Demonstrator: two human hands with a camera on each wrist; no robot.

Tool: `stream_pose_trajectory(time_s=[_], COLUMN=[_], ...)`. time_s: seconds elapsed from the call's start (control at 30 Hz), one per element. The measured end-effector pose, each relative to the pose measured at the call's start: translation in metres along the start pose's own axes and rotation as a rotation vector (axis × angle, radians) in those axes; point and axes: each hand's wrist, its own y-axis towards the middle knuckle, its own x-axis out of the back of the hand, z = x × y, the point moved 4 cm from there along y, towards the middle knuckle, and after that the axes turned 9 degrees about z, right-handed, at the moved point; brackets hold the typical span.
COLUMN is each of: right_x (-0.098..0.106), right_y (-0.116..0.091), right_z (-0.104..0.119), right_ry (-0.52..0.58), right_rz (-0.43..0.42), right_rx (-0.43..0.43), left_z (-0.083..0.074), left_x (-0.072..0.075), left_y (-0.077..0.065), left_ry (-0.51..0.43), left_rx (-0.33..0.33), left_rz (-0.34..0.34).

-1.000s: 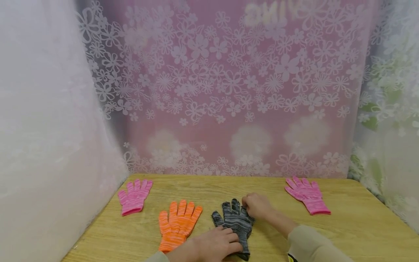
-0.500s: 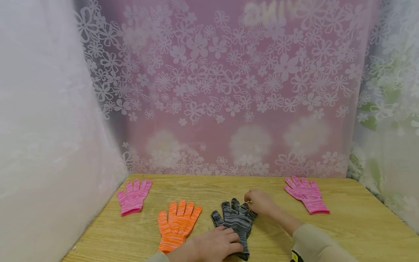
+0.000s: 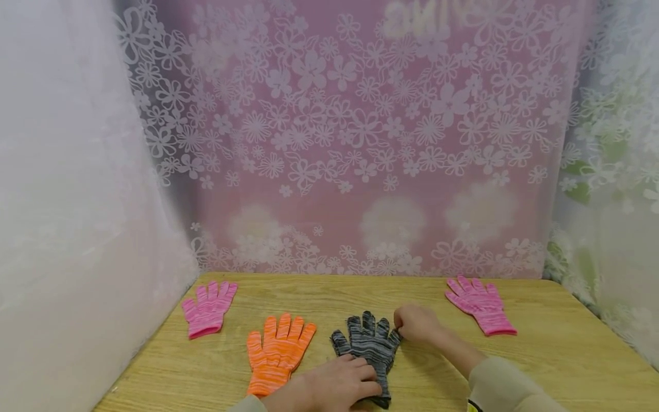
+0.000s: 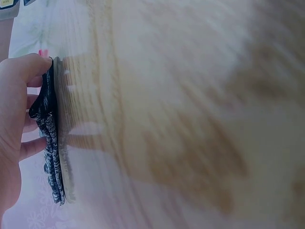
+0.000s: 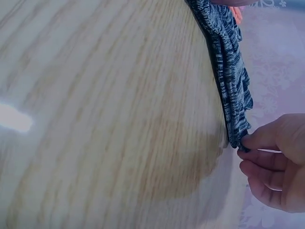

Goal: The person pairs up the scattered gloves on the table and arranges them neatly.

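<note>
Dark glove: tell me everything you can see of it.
Black-and-grey glove, streaked, knit-looking, lying roughly flat on the wood-grained table, right of the orange glove. Its five fingers, spread, point to the far side; the dark-edged cuff faces the near side. The left grip rests across its lower part; the right grip pinches its rightmost fingertip. The wrist views show layers edge-on; whether a second glove lies beneath, I can't tell.

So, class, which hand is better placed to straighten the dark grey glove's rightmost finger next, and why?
Probably the right hand: its fingers pinch the rightmost finger of the dark grey glove at its tip. The left hand rests lower on the glove, near the cuff.
</note>
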Motion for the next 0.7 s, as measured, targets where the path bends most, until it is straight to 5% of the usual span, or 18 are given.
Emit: stream_pose_trajectory(time_s=[0.53,0.7], right_x=[0.003,0.01], right_y=[-0.002,-0.004], right_z=[0.001,0.006], right_ry=[-0.067,-0.056], right_rz=[-0.052,-0.026], right_rx=[-0.012,0.06], left_z=[0.0,0.0], left_x=[-0.004,-0.004], left_y=[0.001,0.001], left_ry=[0.01,0.018], left_rx=[0.01,0.016], left_rz=[0.008,-0.001])
